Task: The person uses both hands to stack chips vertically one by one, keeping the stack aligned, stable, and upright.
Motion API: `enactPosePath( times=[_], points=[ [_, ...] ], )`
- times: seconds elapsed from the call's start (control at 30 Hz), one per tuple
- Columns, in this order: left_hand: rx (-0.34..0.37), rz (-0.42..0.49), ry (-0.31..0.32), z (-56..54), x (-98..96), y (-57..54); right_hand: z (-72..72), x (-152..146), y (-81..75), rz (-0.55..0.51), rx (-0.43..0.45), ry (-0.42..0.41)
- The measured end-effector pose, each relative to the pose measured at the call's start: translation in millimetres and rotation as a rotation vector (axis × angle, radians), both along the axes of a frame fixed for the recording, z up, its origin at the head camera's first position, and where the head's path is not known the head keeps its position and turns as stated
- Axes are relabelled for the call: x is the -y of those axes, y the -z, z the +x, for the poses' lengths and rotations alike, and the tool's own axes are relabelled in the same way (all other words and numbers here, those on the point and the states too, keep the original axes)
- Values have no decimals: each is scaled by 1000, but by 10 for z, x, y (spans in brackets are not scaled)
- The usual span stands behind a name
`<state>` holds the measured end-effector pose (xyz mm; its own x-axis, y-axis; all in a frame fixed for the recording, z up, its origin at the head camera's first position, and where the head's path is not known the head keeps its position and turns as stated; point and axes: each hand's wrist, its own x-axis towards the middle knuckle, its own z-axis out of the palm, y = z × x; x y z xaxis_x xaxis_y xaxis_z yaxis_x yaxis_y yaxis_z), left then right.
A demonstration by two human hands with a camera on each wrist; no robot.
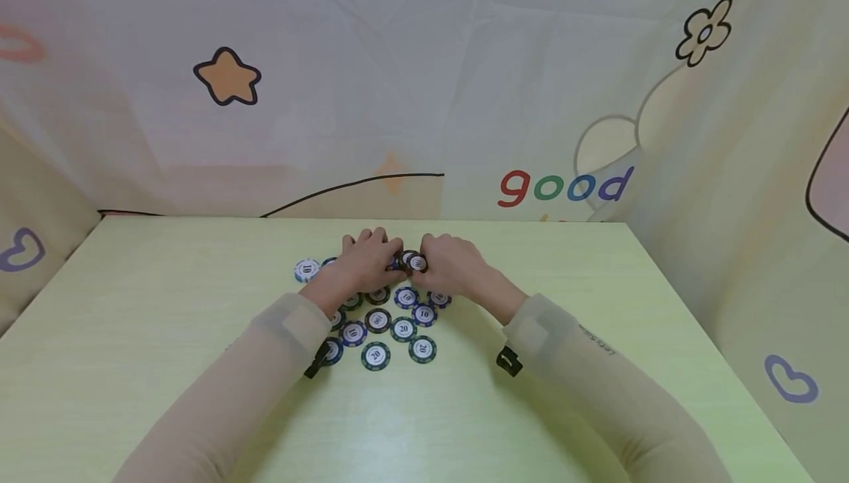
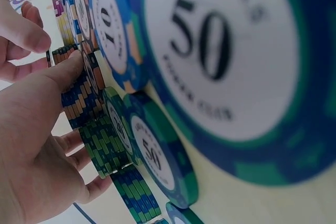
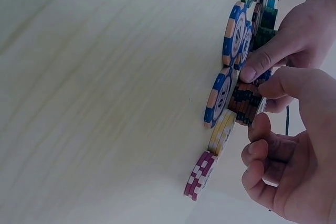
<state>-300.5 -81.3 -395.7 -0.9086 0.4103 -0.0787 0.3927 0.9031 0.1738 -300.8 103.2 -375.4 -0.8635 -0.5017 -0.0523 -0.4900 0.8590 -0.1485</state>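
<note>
Chips [image 3: 244,102], stacked, dark, brown-striped edges

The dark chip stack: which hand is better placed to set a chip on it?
The right hand, I judge: it pinches a chip at the top of the dark chip stack. The left hand has its thumb against the stack, so it seems better suited to steadying.

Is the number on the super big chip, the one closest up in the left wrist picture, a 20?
No, that big chip plainly shows a 50 in large dark numbers.
</note>
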Motion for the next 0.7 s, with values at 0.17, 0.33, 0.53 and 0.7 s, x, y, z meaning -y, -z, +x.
enactPosePath(
  times=[0.17,0.33,0.53,0.7],
  points=[
    [-1,7,-3,2,-2,3,-9,32,21,10,-4,16],
    [-7,-3,-4,-5,0,4,-16,42,47,13,-32,14],
    [-4,2,-3,4,1,2,7,24,53,-4,-33,14],
    [0,-2,-3,5,-4,-3,20,-17,39,-17,-43,9]
  ],
)
